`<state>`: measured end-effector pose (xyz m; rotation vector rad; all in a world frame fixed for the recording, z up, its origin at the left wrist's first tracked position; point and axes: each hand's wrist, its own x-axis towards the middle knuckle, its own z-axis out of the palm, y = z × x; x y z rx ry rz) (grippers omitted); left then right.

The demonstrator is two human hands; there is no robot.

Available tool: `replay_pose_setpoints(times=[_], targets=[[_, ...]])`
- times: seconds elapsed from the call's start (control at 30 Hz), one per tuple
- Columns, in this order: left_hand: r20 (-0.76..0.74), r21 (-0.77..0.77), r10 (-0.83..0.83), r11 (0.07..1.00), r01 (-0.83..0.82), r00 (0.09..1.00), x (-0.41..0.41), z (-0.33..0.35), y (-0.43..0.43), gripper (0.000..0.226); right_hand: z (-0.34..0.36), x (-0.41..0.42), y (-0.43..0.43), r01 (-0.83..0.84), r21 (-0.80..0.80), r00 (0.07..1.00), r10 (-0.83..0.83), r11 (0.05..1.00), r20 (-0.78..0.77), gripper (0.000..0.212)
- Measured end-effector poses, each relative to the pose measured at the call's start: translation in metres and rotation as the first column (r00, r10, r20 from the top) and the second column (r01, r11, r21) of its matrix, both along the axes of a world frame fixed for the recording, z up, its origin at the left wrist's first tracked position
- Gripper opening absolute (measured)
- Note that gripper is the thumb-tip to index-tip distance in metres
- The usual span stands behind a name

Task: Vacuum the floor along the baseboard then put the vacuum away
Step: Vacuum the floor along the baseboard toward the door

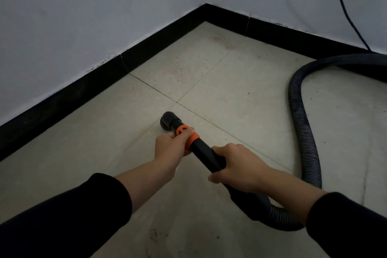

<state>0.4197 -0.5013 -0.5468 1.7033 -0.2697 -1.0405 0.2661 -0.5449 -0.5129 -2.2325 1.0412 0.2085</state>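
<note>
Tiled floor (209,81): both hands grip vacuum wand (206,156), left hand (170,146) nearer nozzle (169,120).

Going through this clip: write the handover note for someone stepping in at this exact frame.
The left hand grips the orange collar just behind the nozzle; the right hand grips the black wand further back.
The nozzle is down at the tiled floor, apart from the black baseboard. The hose loops away on the right.
Done: cannot tell; dark specks lie on the tiles near the corner.
Left: vacuum along the baseboard, then put the vacuum away.
</note>
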Motion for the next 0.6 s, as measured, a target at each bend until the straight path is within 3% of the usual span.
replay_pose_setpoints(times=[0.33,0.6], targets=[[-0.049,0.024,0.021,1.000,-0.020,0.999,-0.010,0.006,0.010,0.020,0.012,-0.009,0.000,-0.038,0.061,0.998,0.040,0.997,-0.040,0.030],[-0.032,0.039,-0.014,0.999,0.015,0.999,-0.017,0.013,-0.008,0.016,0.009,-0.011,-0.004,0.031,0.081,0.999,-0.028,0.996,-0.038,0.026]])
